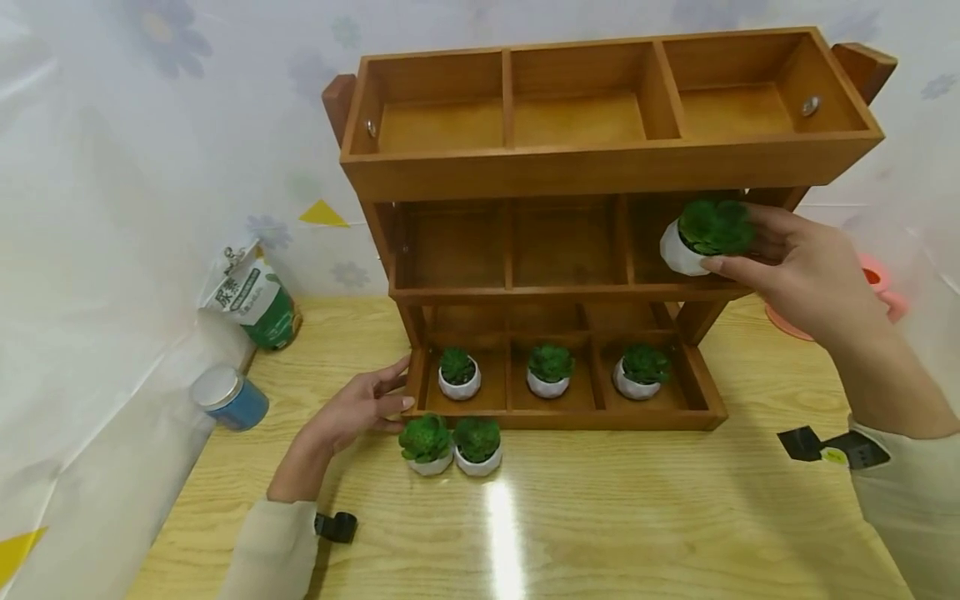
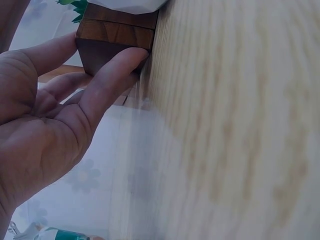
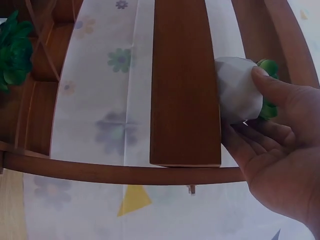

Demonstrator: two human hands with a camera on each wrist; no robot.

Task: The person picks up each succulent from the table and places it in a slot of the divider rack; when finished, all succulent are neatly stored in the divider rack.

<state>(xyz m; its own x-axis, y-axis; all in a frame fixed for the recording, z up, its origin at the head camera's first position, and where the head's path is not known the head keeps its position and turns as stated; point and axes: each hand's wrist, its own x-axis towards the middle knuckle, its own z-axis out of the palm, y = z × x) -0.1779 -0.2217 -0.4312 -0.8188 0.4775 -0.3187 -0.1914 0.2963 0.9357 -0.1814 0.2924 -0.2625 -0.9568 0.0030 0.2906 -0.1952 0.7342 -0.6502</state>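
Observation:
My right hand (image 1: 813, 258) pinches a potted succulent (image 1: 716, 228) by its white faceted pot, at the right compartment of the middle tier of a wooden plant stand (image 1: 600, 171). In the right wrist view that pot (image 3: 237, 90) is tilted close beside the tier's front board. My left hand (image 1: 360, 410) grips the left end of the bottom tier, with thumb and fingers around its corner (image 2: 117, 32). Three potted succulents sit in the bottom tier, a left one (image 1: 459, 375), a middle one (image 1: 550, 371) and a right one (image 1: 640, 372). Two more succulents (image 1: 427, 446) stand on the table before it.
A blue jar with a pale lid (image 1: 229, 397) lies at the table's left edge. Behind it leans a green and white pouch (image 1: 258, 302) with a clip. Something pink (image 1: 881, 283) is partly hidden behind my right forearm. A flowered sheet (image 1: 165, 150) hangs behind the stand.

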